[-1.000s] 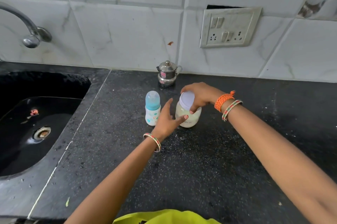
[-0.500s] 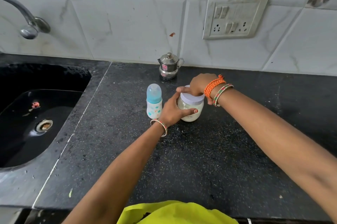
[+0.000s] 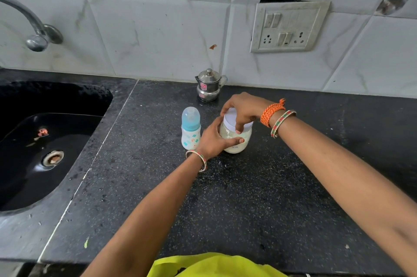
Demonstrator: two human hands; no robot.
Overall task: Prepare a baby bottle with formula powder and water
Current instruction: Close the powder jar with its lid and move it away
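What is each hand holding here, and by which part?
Both hold the powder jar: the left hand grips its body, and the right hand grips its white lid from above.

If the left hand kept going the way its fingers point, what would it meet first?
Nothing new: the left hand already grips the formula jar, fingers pointing right. Past the jar lies the right forearm, though depth there is unclear.
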